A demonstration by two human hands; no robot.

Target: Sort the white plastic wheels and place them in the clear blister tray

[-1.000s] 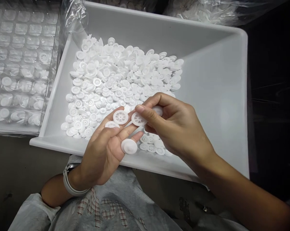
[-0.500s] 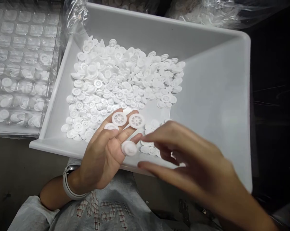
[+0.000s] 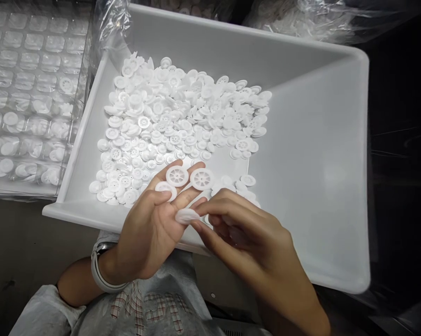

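Note:
My left hand (image 3: pixel 150 224) lies palm up over the near rim of a white bin (image 3: pixel 311 154), fingers stretched out. Several small white spoked wheels rest on its fingertips: one (image 3: pixel 177 176), another (image 3: pixel 202 178) beside it, a third (image 3: pixel 166 188) lower down. My right hand (image 3: pixel 245 233) comes in from the right and pinches a white wheel (image 3: pixel 186 215) lying at my left little finger. A heap of white wheels (image 3: pixel 182 116) fills the bin's left half.
A clear plastic blister tray (image 3: pixel 28 93) with pockets, some holding wheels, lies left of the bin. Crumpled clear plastic bags (image 3: pixel 301 18) lie behind the bin. A pale wristband (image 3: pixel 98 273) is on my left wrist. Dark surface to the right.
My right hand let go of the wheel on my left fingertips, swung down and right, then came back to pinch the wheel at my left little finger. The left hand stayed put.

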